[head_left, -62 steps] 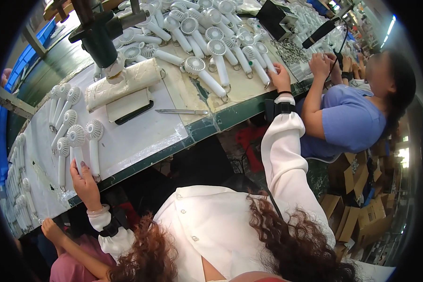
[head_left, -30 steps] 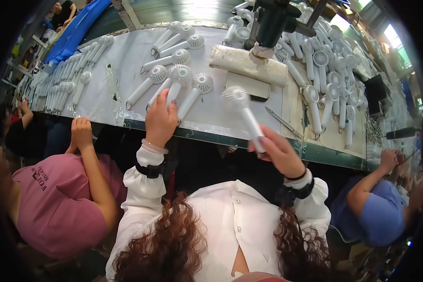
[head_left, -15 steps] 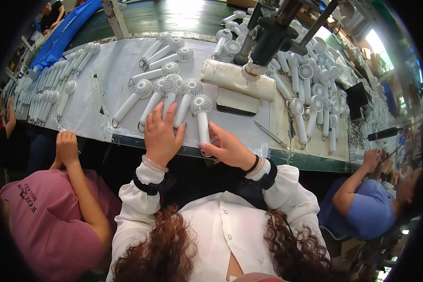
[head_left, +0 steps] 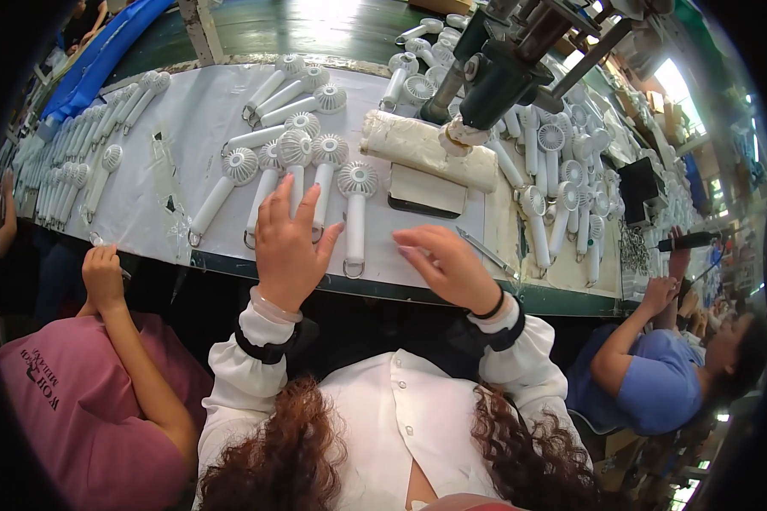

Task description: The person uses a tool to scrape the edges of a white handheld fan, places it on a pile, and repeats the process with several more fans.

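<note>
Several white handheld fans with ribbed round heads and wire loops at the handle ends lie in front of me. My left hand (head_left: 290,247) rests over the handle of one fan (head_left: 296,148), fingers stretched and thumb apart; its palm hides the lower handle. To its right, a single fan (head_left: 355,217) lies on the white sheet, its loop toward the table edge, touched by neither hand. My right hand (head_left: 447,264) is a short way right of that fan, holding nothing, its fingers loosely bent and the thumb apart.
A green press (head_left: 498,89) stands above a white wrapped block (head_left: 430,149). Beside it are a dark-edged pad (head_left: 426,192) and a thin metal knife (head_left: 486,251). More fans (head_left: 562,187) are heaped at right; rows (head_left: 68,183) lie at left. People sit on both sides.
My right hand has let go of the single fan and moved right, away from it. My left hand stays over its fan. The whole view has shifted slightly.
</note>
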A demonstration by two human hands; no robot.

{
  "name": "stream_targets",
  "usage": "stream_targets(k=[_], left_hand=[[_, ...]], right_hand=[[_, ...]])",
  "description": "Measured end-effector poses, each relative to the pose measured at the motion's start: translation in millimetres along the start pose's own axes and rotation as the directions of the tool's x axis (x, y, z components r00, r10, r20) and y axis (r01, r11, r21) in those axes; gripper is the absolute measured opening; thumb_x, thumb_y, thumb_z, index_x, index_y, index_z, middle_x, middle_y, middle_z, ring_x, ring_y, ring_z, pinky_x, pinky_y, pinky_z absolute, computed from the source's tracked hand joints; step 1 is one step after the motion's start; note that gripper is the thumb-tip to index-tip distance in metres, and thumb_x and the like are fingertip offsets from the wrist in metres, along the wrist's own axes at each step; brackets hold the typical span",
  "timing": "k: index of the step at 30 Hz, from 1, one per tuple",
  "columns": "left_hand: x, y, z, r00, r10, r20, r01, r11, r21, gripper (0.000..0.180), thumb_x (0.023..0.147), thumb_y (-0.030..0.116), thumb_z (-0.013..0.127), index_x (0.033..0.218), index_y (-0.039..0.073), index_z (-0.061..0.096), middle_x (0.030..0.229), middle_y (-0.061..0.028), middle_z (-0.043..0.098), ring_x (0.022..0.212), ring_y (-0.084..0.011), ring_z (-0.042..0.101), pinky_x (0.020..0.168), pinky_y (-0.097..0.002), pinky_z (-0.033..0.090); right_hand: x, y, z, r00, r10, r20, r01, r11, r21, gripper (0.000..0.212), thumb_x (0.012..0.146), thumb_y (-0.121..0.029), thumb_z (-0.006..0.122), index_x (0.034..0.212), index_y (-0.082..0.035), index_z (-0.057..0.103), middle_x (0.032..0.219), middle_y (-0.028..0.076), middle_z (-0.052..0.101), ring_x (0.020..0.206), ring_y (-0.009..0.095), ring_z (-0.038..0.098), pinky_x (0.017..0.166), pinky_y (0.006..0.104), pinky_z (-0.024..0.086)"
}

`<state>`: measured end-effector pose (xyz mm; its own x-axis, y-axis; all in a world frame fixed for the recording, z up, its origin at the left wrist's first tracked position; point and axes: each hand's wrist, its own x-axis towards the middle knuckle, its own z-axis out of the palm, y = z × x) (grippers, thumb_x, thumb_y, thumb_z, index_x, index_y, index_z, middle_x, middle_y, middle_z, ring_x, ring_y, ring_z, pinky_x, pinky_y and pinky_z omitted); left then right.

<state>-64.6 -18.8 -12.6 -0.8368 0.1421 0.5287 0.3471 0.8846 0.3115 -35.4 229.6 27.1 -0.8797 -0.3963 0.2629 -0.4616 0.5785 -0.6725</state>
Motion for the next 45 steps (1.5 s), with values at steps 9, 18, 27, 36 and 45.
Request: stream_targets(k=[9,18,27,36,45], left_hand=[[80.9,20.7,-34.4,0.975,0.219,-0.048,-0.221,0.906,-0.362,0.045,0.085,0.023,0.077,0.124,0.007,0.062,0.13,-0.0161,0.059,0.119,-0.0352,0.055,0.1,-0.0406,0.045],[269.6,-6.5,72.8,0.794,0.39,0.467,-0.057,0.812,-0.581,0.054,0.091,0.043,0.068,0.125,0.001,0.061,0.12,-0.0189,0.067,0.108,-0.0261,0.066,0.093,-0.0348,0.052],[300.1,26.7,167.7,0.645,0.49,0.587,-0.267,0.864,-0.427,0.063,0.086,0.034,0.073,0.137,0.003,0.052,0.128,-0.0186,0.063,0.116,-0.03,0.062,0.097,-0.0387,0.05],[312.6,18.2,168.5,0.618,0.525,0.586,-0.224,0.831,-0.509,0.064,0.086,0.04,0.073,0.135,0.005,0.053,0.117,-0.0192,0.066,0.102,-0.0303,0.066,0.089,-0.0381,0.053],[305.2,-19.2,135.9,0.832,0.216,0.511,0.315,0.575,-0.755,0.07,0.09,0.066,0.055,0.112,0.001,0.065,0.082,-0.0111,0.064,0.064,-0.0184,0.06,0.06,-0.0317,0.055]], right_hand=[[-45.6,9.1,-40.8,0.964,0.266,0.031,-0.268,0.96,0.08,0.026,0.096,-0.006,0.062,0.121,-0.003,0.066,0.104,0.009,0.072,0.088,0.015,0.066,0.072,0.0248,0.049],[-74.9,32.2,-40.8,0.934,0.355,0.041,-0.351,0.888,0.298,0.027,0.097,-0.003,0.058,0.122,0.003,0.062,0.106,0.011,0.072,0.098,0.015,0.067,0.085,0.0258,0.051],[-92.3,38.5,-62.8,0.883,0.467,0.042,-0.461,0.849,0.257,0.025,0.098,-0.002,0.057,0.122,0.004,0.062,0.106,0.012,0.071,0.099,0.016,0.067,0.088,0.0278,0.051],[-77.2,37.7,-72.6,0.9,0.435,-0.001,-0.429,0.889,0.159,0.026,0.099,-0.004,0.055,0.122,0.004,0.062,0.102,0.01,0.07,0.095,0.016,0.065,0.087,0.0272,0.05],[-50.3,53.8,-110.1,0.859,0.47,-0.203,-0.406,0.867,0.29,0.026,0.1,-0.006,0.054,0.124,0.003,0.062,0.103,0.008,0.07,0.093,0.014,0.065,0.083,0.0254,0.05]])
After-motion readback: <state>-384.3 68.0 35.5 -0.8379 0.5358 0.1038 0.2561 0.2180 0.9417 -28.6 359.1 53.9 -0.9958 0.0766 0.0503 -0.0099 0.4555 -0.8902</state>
